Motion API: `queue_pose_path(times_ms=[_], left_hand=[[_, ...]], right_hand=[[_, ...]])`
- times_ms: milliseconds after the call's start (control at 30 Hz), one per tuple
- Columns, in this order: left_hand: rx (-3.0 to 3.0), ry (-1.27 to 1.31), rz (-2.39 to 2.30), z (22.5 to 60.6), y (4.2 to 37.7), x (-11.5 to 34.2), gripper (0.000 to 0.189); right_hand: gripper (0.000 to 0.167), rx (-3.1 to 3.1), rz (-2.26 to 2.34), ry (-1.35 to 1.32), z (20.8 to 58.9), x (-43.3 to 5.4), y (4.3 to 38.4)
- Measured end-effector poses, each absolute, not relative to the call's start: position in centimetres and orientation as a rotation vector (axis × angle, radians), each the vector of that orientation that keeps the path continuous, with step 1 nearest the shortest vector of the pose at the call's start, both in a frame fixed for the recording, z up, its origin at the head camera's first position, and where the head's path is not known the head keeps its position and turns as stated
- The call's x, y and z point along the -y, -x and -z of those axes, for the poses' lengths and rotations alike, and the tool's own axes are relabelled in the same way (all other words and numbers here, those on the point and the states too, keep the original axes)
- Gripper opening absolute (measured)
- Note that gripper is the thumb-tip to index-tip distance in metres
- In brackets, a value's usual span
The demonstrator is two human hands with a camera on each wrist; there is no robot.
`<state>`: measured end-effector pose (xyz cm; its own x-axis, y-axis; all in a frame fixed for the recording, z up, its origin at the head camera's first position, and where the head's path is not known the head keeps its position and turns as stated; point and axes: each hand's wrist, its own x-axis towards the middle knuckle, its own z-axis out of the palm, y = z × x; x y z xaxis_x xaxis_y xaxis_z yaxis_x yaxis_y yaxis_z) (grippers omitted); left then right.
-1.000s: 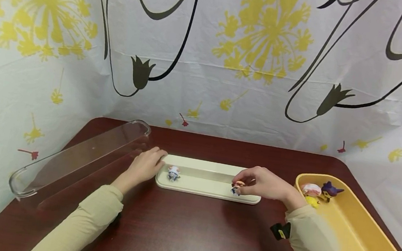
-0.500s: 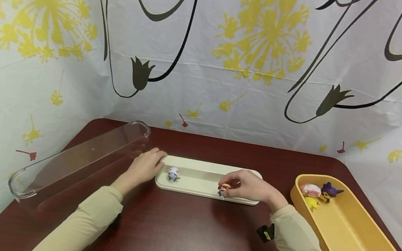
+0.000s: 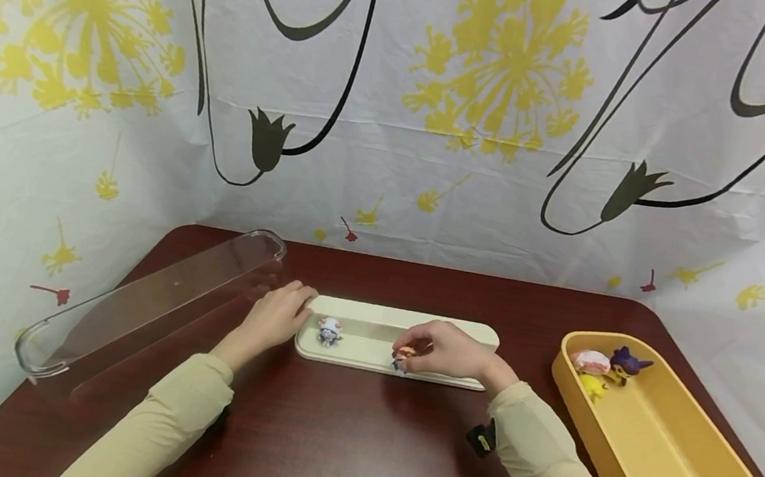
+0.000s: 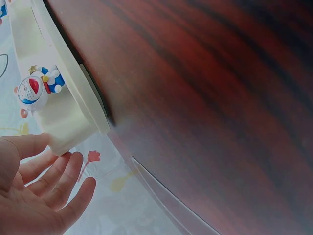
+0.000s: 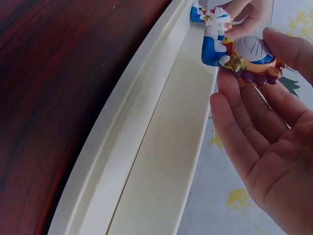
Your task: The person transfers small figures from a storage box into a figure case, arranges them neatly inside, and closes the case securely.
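Near six o'clock in the head view, the left hand (image 3: 275, 311) rests relaxed fingers against the nine-o'clock end of a cream tray (image 3: 366, 349), the right hand (image 3: 448, 348) pinches an orange-trimmed figurine (image 3: 401, 360) over it, and tabletop (image 3: 344, 447) spreads below, between a transparent cover (image 3: 156, 299) at eight and a yellow bin (image 3: 670, 452) at four. At eight in the left wrist view, loosely bent fingers touch the tray's end edge, near a white-headed figurine (image 4: 35, 92). Toward two in the right wrist view, thumb and fingers grasp the orange-trimmed figurine, the tray's long rim running down toward seven.
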<state>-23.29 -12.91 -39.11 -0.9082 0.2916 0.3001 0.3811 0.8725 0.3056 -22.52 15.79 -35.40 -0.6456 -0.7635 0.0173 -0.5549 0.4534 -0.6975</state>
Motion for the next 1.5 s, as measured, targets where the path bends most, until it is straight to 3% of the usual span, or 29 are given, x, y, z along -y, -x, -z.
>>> queue_pose_path(times_ms=[1500], left_hand=[[2.785, 0.513, 0.558, 39.0, 23.3, 13.0, 0.024]], right_hand=[[0.023, -2.595, 1.051, 1.216, 37.7, -10.6, 23.7]])
